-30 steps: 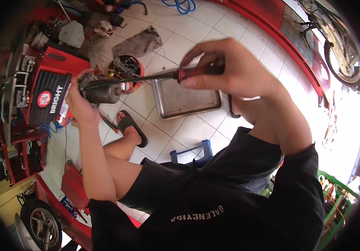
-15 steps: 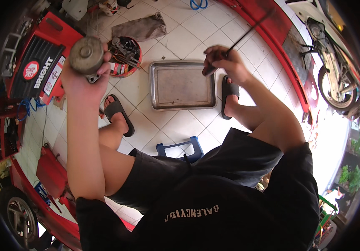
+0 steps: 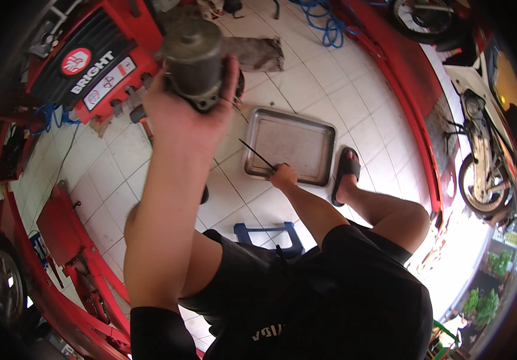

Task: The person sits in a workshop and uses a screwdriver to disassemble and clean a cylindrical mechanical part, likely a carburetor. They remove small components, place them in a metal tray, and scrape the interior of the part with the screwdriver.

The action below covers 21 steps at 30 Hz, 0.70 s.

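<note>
My left hand point(image 3: 183, 123) is raised at the upper left, its fingers wrapped round a grey metal cylinder point(image 3: 193, 57) that looks like a small motor, with a round boss on its top and a flanged lower end. Low over the near edge of a shallow metal tray point(image 3: 332, 147), my right hand point(image 3: 285, 175) is closed round the handle of a screwdriver point(image 3: 257, 155). The long dark shaft points up and left across the tray's left side, and the fingers hide most of the handle. The two hands are well apart.
A blue stool point(image 3: 270, 229) stands below the tray on the tiled floor. Behind the cylinder lies a grey-brown cloth point(image 3: 261, 54). To the left is a red and black machine point(image 3: 99, 66); a red frame point(image 3: 390, 90) and a motorcycle point(image 3: 480, 150) are on the right.
My right hand has swung down and left to the tray's near edge, its screwdriver now pointing left. My left hand has brought the cylinder up and to the right. The view has shifted.
</note>
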Available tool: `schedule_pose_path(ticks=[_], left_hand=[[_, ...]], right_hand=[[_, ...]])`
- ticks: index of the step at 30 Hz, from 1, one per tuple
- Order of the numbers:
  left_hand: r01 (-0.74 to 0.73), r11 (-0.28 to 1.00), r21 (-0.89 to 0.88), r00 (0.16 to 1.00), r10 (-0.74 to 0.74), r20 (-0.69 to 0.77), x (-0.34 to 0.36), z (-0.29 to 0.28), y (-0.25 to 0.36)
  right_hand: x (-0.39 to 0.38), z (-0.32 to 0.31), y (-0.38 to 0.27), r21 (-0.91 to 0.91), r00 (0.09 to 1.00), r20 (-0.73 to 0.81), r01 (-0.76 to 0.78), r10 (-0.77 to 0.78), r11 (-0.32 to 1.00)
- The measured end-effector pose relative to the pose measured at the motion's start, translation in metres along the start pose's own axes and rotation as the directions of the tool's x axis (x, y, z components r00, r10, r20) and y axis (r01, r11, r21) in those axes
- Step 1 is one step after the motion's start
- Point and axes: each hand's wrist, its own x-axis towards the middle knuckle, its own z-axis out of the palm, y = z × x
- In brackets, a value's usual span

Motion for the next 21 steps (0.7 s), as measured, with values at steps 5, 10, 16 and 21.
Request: schedule_pose_path(ticks=[5,10,16,21], left_hand=[[0.153,0.984,-0.087,0.988,-0.154,-0.006,-0.007,0.009,0.005],[0.243,0.967,-0.077,0.963,-0.23,0.142,-0.007,0.01,-0.001],[0.42,0.904,-0.083,0.885,-0.387,0.259,-0.012,0.005,0.001],[0.406,0.909,-0.095,0.905,-0.385,0.184,-0.018,0.011,-0.007]], right_hand=[[0.024,0.004,-0.016,-0.139,1.0,-0.004,-0.015,0.014,0.99],[0.018,0.0,-0.022,-0.248,0.995,0.093,0.003,0.021,0.969],[0.023,-0.005,-0.013,-0.301,0.993,0.113,0.069,-0.037,0.951],[0.021,-0.004,0.004,-0.384,0.979,0.127,0.198,-0.161,0.902]])
